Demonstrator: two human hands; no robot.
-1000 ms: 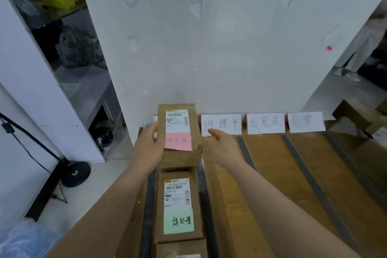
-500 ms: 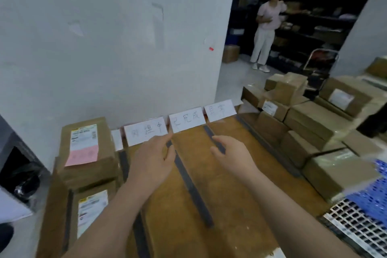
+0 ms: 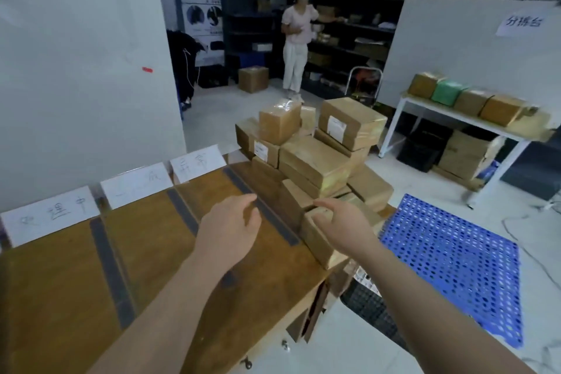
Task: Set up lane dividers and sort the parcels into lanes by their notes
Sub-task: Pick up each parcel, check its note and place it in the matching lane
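Observation:
A wooden table [image 3: 60, 297] carries dark lane divider strips [image 3: 110, 270] and three white handwritten lane cards [image 3: 48, 214] along its far edge. A pile of brown taped parcels [image 3: 318, 167] is stacked at the table's right end. My left hand [image 3: 227, 231] hovers over the table by the rightmost strip [image 3: 273, 222], fingers relaxed and empty. My right hand [image 3: 343, 228] reaches over the nearest parcel [image 3: 318, 246] of the pile with fingers loosely bent, holding nothing.
A blue perforated pallet [image 3: 455, 255] lies on the floor to the right. A white table [image 3: 455, 118] with more parcels stands at the back right. A person [image 3: 297, 39] stands by dark shelves [image 3: 349, 33]. A white wall panel [image 3: 76, 70] rises behind the table.
My view has swung right, away from the parcels placed in the left lane. Both hands let go of the pink-note parcel and moved right across the table toward the parcel pile.

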